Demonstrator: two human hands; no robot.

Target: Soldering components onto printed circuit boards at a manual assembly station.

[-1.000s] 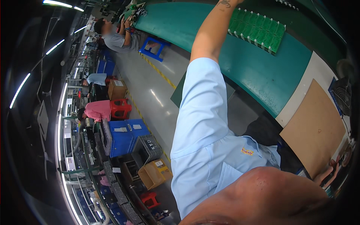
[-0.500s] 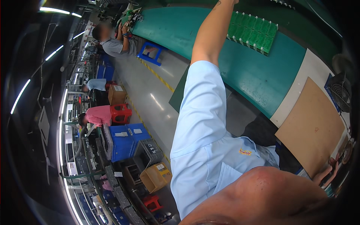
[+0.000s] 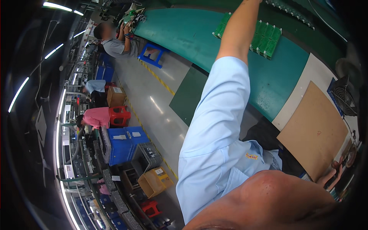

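My left arm (image 3: 235, 42), in a light blue sleeve, stretches up across a green work surface (image 3: 174, 28). Its hand lies beyond the upper edge of the picture. Stacked green circuit boards (image 3: 266, 36) with pale clips along their edges show on both sides of the forearm, which hides the middle of them. At the far right, my right hand (image 3: 332, 177) is small and partly cut off by the dark rim. Its fingers look stretched and apart beside the edge of a flat brown board (image 3: 316, 130). A dark shape near its fingertips is unclear.
A round fan guard (image 3: 345, 100) stands beyond the brown board. A person in grey (image 3: 117, 46) works at the far end of the surface, near a blue stool (image 3: 152, 55). Across the aisle are blue crates (image 3: 124, 143), a cardboard box (image 3: 155, 182) and a red stool (image 3: 120, 115).
My left forearm has swung to the right over the circuit boards, uncovering boards on its left side. The whole view has shifted slightly. My right hand stays beside the brown board.
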